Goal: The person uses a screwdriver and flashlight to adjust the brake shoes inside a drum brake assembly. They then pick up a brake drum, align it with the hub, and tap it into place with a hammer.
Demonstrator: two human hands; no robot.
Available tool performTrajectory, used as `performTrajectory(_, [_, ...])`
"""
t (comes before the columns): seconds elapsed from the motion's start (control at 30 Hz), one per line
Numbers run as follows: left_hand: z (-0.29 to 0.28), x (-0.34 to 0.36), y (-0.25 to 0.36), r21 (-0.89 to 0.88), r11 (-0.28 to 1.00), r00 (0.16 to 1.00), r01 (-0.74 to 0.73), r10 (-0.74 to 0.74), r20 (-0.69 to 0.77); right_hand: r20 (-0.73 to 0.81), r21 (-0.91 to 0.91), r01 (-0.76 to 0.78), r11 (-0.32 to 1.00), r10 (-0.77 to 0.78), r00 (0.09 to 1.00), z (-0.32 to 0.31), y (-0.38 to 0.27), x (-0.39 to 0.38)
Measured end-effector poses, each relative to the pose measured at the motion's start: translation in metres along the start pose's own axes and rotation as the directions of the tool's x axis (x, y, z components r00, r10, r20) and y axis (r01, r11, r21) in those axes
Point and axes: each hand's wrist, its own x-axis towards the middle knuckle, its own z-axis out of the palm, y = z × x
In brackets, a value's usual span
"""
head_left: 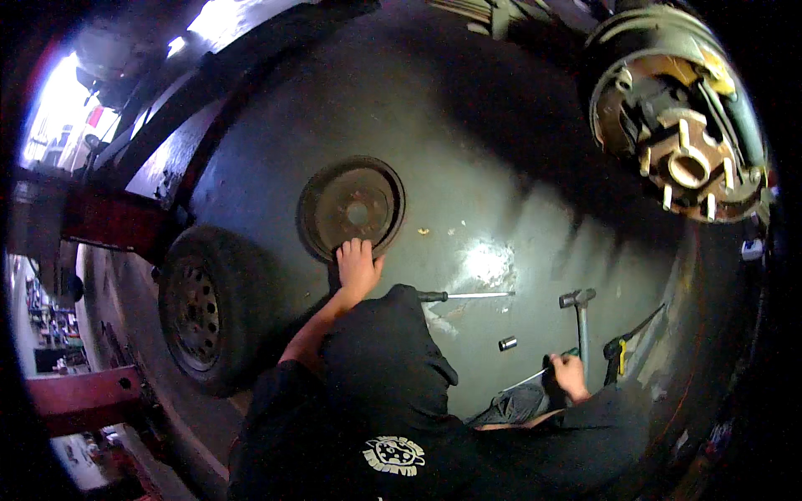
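My left hand has its fingers curled over the near rim of a rusty round brake drum lying on the grey floor. My right hand is closed on a green-handled screwdriver, its thin shaft angled down-left over my clothing. A second screwdriver lies just right of the dark cloth of my clothes. A hammer, a short chrome socket and a yellow-and-black tool lie around my right hand.
At upper right is an exposed wheel hub with studs. A wheel with tyre sits left of my left arm. Red lift arms and dark steel parts run along the left, with a cluttered workshop beyond.
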Motion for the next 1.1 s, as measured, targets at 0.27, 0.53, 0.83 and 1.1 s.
performTrajectory(0.27, [0.031, 0.004, -0.011, -0.111, 0.994, 0.993, 0.004, 0.009, 0.120, -0.156, 0.206, 0.114, 0.972, -0.083, 0.984, 0.006, 0.007, -0.007])
performTrajectory(0.53, [-0.098, 0.103, -0.018, -0.494, 0.783, 0.923, 0.378, -0.357, 0.142, -0.078, 0.292, 0.122, 0.948, -0.104, 0.992, -0.012, -0.026, -0.003])
performTrajectory(0.83, [-0.209, 0.081, 0.084, -0.569, -0.578, 0.639, 0.585, -0.103, 0.762, 0.400, 0.889, -0.352, 0.293, -0.121, 0.909, -0.001, -0.149, 0.033])
performTrajectory(1.1, [-0.181, 0.063, 0.136, -0.435, -0.433, 0.543, 0.790, 0.163, 0.824, 0.378, 0.838, -0.509, -0.195, -0.466, 0.800, 0.014, -0.208, -0.008])
